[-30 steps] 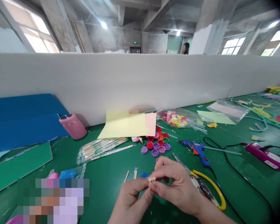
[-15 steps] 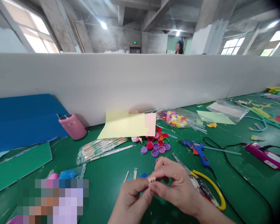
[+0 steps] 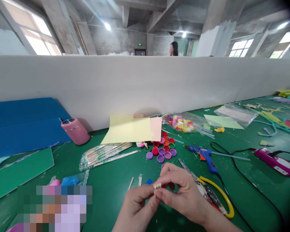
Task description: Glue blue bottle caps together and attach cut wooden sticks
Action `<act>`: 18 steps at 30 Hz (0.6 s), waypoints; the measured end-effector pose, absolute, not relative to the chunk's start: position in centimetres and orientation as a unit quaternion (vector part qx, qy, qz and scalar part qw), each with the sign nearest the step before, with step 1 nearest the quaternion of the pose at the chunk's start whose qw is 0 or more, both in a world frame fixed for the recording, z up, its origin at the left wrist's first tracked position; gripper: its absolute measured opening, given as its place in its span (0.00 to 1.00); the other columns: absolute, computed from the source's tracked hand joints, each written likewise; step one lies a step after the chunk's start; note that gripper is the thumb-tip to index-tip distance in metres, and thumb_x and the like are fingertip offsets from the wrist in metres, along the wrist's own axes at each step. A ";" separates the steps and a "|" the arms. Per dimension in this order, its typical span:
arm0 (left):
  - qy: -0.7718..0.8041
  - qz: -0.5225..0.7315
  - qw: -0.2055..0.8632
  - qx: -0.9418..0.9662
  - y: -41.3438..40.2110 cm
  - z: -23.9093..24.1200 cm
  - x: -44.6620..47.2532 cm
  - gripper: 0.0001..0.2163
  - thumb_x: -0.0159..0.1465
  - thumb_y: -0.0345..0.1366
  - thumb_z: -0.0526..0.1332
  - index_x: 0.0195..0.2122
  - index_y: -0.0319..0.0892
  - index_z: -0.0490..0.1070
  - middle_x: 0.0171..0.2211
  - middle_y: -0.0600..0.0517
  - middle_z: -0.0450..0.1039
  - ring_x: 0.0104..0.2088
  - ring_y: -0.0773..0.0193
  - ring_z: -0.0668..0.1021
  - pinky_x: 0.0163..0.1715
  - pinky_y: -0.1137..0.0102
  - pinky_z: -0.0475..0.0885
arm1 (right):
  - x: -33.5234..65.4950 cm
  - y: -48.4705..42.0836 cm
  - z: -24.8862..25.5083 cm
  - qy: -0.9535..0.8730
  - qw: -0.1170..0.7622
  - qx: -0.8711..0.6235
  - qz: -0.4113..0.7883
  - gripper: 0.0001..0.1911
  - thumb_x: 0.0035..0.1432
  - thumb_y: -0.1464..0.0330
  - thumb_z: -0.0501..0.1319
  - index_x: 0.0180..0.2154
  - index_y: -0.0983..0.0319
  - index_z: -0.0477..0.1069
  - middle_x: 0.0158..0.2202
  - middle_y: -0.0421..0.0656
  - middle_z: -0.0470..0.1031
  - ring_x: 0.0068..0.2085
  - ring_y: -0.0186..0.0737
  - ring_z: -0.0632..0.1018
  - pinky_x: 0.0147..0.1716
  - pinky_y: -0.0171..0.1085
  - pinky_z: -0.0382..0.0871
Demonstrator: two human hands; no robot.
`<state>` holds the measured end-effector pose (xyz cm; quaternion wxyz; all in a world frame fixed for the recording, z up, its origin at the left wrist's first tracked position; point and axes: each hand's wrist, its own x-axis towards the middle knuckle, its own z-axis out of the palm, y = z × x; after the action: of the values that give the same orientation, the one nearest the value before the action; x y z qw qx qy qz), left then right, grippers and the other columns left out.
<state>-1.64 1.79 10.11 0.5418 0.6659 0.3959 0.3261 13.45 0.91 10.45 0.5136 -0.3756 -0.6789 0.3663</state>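
Observation:
Small pale wooden stick pieces [image 3: 157, 186], side by side with their cut ends facing me, are pinched at the fingertips of both hands. My left hand [image 3: 139, 203] grips them from the left, its thumb and forefinger closed. From the right, thumb and fingers of my right hand [image 3: 181, 190] press on the same pieces. Most of their length is hidden by the fingers. Just beyond the hands lie a blue piece [image 3: 149, 182], a bare stick [image 3: 130, 183] and a wrapped stick end [image 3: 140, 179]. Yellow-handled scissors [image 3: 229, 204] lie partly behind my right wrist.
Loose bottle caps [image 3: 160, 158], wrapped chopsticks [image 3: 106, 154] and yellow paper [image 3: 129, 129] lie ahead. A blue glue gun [image 3: 204, 156] with its cord and a purple power strip [image 3: 275, 161] are at right. A pink jar [image 3: 75, 131] leans at left. A white partition [image 3: 111, 87] stands behind.
Both hands keep the same pinch on the wooden pieces, with almost no movement. Beyond the partition, a person has shifted to the left.

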 end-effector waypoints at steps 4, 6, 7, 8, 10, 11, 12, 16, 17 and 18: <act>0.391 0.329 0.542 0.667 1.7 10.0 -1.7 0.13 0.56 0.41 0.57 0.27 0.39 0.77 0.21 0.50 0.70 0.25 0.64 0.67 0.26 0.73 0.62 | 13.5 1.0 10.3 -0.677 0.512 -0.377 0.370 0.05 0.49 0.71 0.62 0.30 0.64 0.75 0.25 0.40 0.65 0.27 0.33 0.67 0.25 0.32 0.62; 0.387 0.333 0.539 0.670 1.7 9.9 -1.7 0.13 0.56 0.42 0.57 0.26 0.39 0.77 0.21 0.51 0.69 0.24 0.64 0.66 0.25 0.73 0.61 | 13.5 1.0 10.3 -0.676 0.513 -0.378 0.370 0.05 0.49 0.71 0.61 0.30 0.64 0.75 0.25 0.40 0.65 0.27 0.33 0.67 0.25 0.32 0.61; 0.384 0.333 0.537 0.673 1.7 9.8 -1.8 0.13 0.56 0.42 0.57 0.26 0.39 0.77 0.20 0.51 0.68 0.24 0.65 0.66 0.25 0.73 0.61 | 13.5 1.1 10.3 -0.677 0.512 -0.377 0.371 0.05 0.49 0.71 0.61 0.30 0.64 0.75 0.25 0.40 0.65 0.27 0.33 0.67 0.25 0.33 0.61; 0.382 0.333 0.535 0.676 1.8 9.8 -1.8 0.14 0.56 0.42 0.57 0.25 0.39 0.76 0.20 0.52 0.67 0.23 0.65 0.65 0.24 0.73 0.61 | 13.5 1.1 10.3 -0.677 0.512 -0.376 0.371 0.05 0.49 0.71 0.61 0.30 0.64 0.75 0.25 0.40 0.65 0.27 0.33 0.67 0.25 0.33 0.61; 0.380 0.331 0.533 0.680 1.8 9.8 -1.8 0.14 0.57 0.43 0.56 0.25 0.38 0.76 0.19 0.52 0.66 0.23 0.66 0.65 0.24 0.73 0.60 | 13.5 1.0 10.3 -0.679 0.510 -0.374 0.371 0.06 0.49 0.70 0.62 0.31 0.63 0.75 0.26 0.40 0.66 0.27 0.34 0.67 0.26 0.33 0.61; 0.380 0.330 0.532 0.681 1.8 9.9 -1.8 0.14 0.57 0.43 0.56 0.25 0.38 0.76 0.19 0.52 0.65 0.23 0.66 0.64 0.24 0.73 0.60 | 13.5 1.0 10.4 -0.682 0.509 -0.374 0.371 0.06 0.49 0.70 0.62 0.32 0.63 0.75 0.26 0.41 0.66 0.28 0.34 0.67 0.26 0.33 0.61; 0.381 0.328 0.530 0.683 1.8 9.9 -1.8 0.15 0.57 0.43 0.56 0.25 0.38 0.76 0.19 0.52 0.65 0.24 0.66 0.64 0.24 0.73 0.60 | 13.6 1.0 10.4 -0.683 0.508 -0.373 0.369 0.07 0.49 0.70 0.62 0.33 0.62 0.75 0.26 0.41 0.66 0.28 0.34 0.67 0.26 0.33 0.61; 0.383 0.323 0.515 0.696 1.7 10.1 -1.7 0.16 0.57 0.43 0.55 0.25 0.37 0.75 0.20 0.52 0.65 0.24 0.66 0.65 0.24 0.73 0.60 | 13.7 1.0 10.5 -0.687 0.510 -0.372 0.360 0.07 0.50 0.69 0.62 0.34 0.62 0.76 0.27 0.41 0.67 0.29 0.35 0.68 0.27 0.33 0.61; 0.383 0.323 0.512 0.698 1.7 10.1 -1.7 0.16 0.57 0.43 0.55 0.25 0.37 0.75 0.20 0.52 0.65 0.24 0.65 0.65 0.24 0.73 0.61 | 13.7 1.0 10.5 -0.689 0.510 -0.372 0.356 0.07 0.50 0.69 0.61 0.33 0.62 0.76 0.26 0.41 0.66 0.30 0.35 0.68 0.28 0.33 0.61; 0.382 0.325 0.510 0.699 1.7 10.1 -1.7 0.16 0.57 0.43 0.55 0.25 0.37 0.75 0.20 0.52 0.66 0.23 0.65 0.66 0.24 0.73 0.61 | 13.7 1.0 10.5 -0.691 0.510 -0.372 0.351 0.07 0.50 0.69 0.61 0.33 0.62 0.76 0.26 0.41 0.66 0.30 0.35 0.68 0.28 0.33 0.61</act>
<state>-1.67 1.73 10.08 0.5102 0.6988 0.3821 0.3246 13.72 1.00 10.52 0.5098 -0.3723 -0.6913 0.3514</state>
